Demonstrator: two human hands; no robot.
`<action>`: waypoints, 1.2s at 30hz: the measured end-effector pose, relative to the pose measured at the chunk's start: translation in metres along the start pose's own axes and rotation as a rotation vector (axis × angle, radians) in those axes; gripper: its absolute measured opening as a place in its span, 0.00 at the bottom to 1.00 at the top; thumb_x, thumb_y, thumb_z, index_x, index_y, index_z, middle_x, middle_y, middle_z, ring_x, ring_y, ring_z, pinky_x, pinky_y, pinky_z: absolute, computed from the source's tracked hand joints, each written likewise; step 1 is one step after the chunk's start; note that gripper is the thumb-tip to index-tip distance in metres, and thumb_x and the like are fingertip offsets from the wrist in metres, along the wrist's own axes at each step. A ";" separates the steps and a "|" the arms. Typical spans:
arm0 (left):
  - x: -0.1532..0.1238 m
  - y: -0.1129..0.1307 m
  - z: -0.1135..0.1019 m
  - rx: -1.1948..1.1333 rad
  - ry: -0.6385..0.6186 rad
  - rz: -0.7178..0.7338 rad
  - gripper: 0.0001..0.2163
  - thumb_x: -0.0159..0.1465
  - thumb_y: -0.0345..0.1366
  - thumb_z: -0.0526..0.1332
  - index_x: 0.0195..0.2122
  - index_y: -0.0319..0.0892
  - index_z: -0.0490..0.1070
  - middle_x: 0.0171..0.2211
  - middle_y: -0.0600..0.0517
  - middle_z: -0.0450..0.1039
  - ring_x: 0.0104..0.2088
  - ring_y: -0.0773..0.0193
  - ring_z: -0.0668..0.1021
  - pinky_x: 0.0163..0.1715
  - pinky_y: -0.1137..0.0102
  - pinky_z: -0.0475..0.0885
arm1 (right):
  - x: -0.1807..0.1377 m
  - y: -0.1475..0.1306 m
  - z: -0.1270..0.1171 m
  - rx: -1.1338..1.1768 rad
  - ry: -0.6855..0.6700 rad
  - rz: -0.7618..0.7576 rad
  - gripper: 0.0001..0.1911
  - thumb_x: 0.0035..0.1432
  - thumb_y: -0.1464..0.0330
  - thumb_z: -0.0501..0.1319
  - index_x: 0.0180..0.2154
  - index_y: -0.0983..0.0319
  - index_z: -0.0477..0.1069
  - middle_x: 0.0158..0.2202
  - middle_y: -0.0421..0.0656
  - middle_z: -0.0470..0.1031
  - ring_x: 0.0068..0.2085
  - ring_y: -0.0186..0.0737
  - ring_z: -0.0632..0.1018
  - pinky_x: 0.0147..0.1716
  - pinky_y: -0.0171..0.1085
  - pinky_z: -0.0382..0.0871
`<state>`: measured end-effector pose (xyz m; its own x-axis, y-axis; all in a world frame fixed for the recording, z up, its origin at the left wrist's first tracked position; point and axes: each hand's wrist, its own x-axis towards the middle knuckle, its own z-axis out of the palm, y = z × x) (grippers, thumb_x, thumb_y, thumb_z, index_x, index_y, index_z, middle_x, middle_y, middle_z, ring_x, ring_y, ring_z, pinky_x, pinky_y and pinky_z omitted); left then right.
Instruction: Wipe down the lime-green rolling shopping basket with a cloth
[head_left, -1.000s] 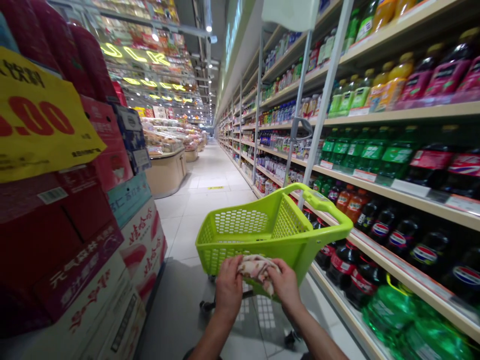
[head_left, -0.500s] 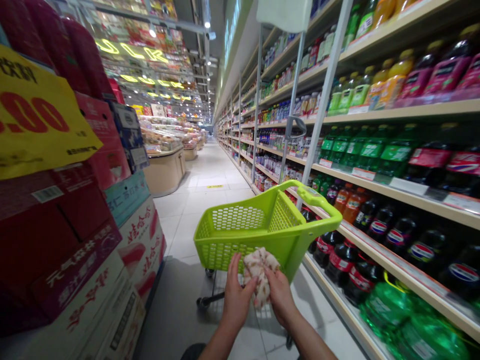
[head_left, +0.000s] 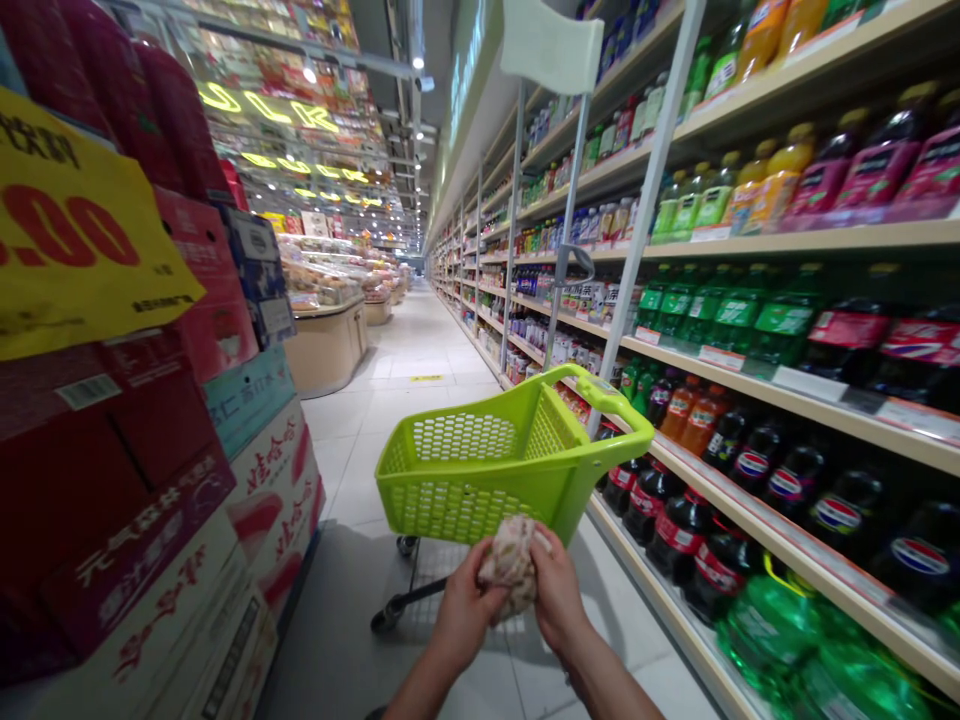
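Note:
Between my two hands is a crumpled cloth (head_left: 511, 562), off-white with a brownish and pink pattern. My left hand (head_left: 466, 600) is closed on its left side, thumb toward the bottom. On the other side my right hand (head_left: 556, 590) grips the cloth's right edge with bent fingers. Just beyond the hands stands a lime-green shopping cart (head_left: 457, 500) with perforated walls, its handle pointing right toward the shelves. The cloth overlaps the cart's near side in view; whether they touch I cannot tell. No goods show in the visible part of the basket.
Shelves (head_left: 787, 370) of bottled drinks run along the right. Stacked drink cartons (head_left: 135, 480) with a yellow price sign (head_left: 82, 230) stand close on the left. A tiled aisle (head_left: 420, 340) leads away past a rounded display counter (head_left: 326, 350).
My left fingers have folded in from stretched out to gripping, and the cloth is bunched into a smaller wad. The cart appears slightly further left in view.

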<state>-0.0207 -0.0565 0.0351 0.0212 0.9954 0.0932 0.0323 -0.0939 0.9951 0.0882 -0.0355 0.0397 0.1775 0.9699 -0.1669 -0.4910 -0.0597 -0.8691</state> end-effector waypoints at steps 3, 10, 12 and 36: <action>0.001 0.005 -0.009 0.028 -0.024 0.075 0.27 0.46 0.26 0.56 0.51 0.41 0.62 0.42 0.48 0.73 0.41 0.61 0.75 0.44 0.67 0.68 | 0.000 0.001 -0.001 -0.086 -0.040 0.095 0.21 0.34 0.61 0.63 0.34 0.61 0.65 0.21 0.38 0.72 0.21 0.36 0.72 0.20 0.34 0.64; 0.023 0.009 -0.022 -0.101 -0.080 0.042 0.21 0.43 0.28 0.61 0.40 0.42 0.70 0.47 0.46 0.69 0.45 0.59 0.73 0.44 0.66 0.68 | 0.004 0.006 -0.006 -0.423 -0.279 -0.074 0.10 0.40 0.62 0.60 0.23 0.64 0.71 0.22 0.41 0.73 0.25 0.37 0.72 0.25 0.33 0.64; 0.026 0.008 -0.022 -0.179 -0.054 -0.030 0.23 0.43 0.30 0.62 0.43 0.41 0.67 0.40 0.48 0.73 0.38 0.62 0.75 0.39 0.67 0.70 | 0.006 0.008 -0.008 -0.423 -0.287 -0.028 0.14 0.41 0.59 0.60 0.24 0.64 0.72 0.23 0.42 0.73 0.26 0.38 0.73 0.25 0.34 0.65; 0.109 -0.008 -0.122 1.336 0.136 -0.088 0.31 0.50 0.22 0.51 0.58 0.37 0.51 0.61 0.43 0.47 0.61 0.54 0.51 0.56 0.48 0.49 | 0.149 -0.111 -0.027 -1.713 0.078 -1.207 0.19 0.53 0.78 0.51 0.45 0.61 0.69 0.48 0.49 0.71 0.51 0.46 0.68 0.49 0.46 0.60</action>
<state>-0.1403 0.0548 0.0417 -0.1278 0.9855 0.1113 0.9723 0.1023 0.2101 0.1921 0.1094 0.0993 -0.2194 0.6769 0.7027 0.9557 0.2940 0.0152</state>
